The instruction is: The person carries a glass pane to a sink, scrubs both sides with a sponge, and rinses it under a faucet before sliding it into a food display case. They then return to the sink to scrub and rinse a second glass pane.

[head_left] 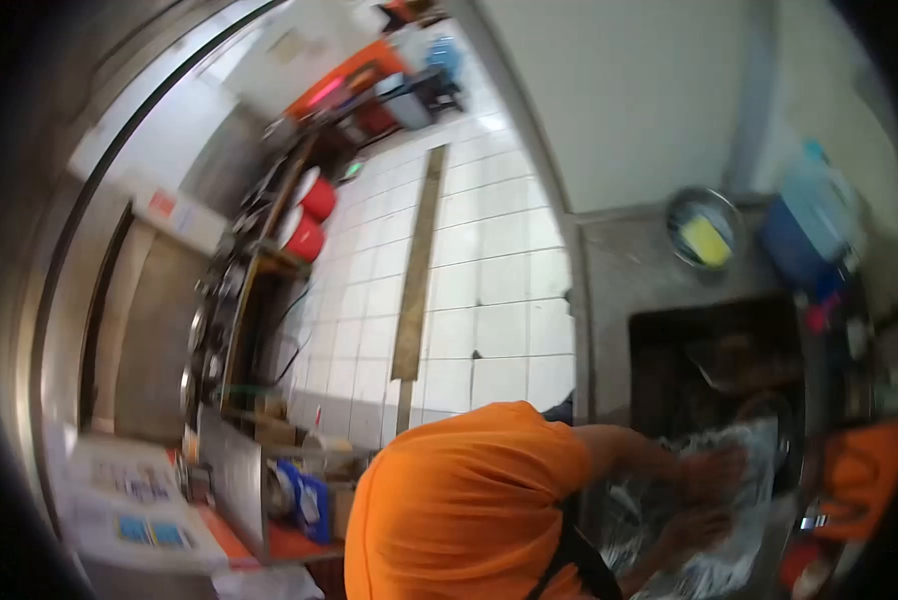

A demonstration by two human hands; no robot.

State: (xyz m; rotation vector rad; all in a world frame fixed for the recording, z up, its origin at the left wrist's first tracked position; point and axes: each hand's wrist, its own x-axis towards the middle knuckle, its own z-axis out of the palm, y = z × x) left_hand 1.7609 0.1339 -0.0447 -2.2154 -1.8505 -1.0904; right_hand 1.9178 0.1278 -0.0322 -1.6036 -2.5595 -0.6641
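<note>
At the sink's near end, my left hand (714,472) lies on a crumpled, shiny clear sheet that looks like plastic (759,455). Its fingers appear stretched out, though motion blurs them. Closer to the bottom edge, my right hand (699,530) rests on the same sheet, fingers also extended and smeared. The sheet covers the part of the dark sink (659,370) nearest my hands. Inside the basin, a blurred dish-like shape (739,360) shows. My orange shirt sleeve (529,440) fills the lower middle.
A metal bowl (677,225) with a yellow sponge (707,242) stands on the counter beside a jug of blue liquid (804,225). An orange item (864,470) is at the right. Across the tiled floor (499,260) are red buckets (304,235) and shelves of pans.
</note>
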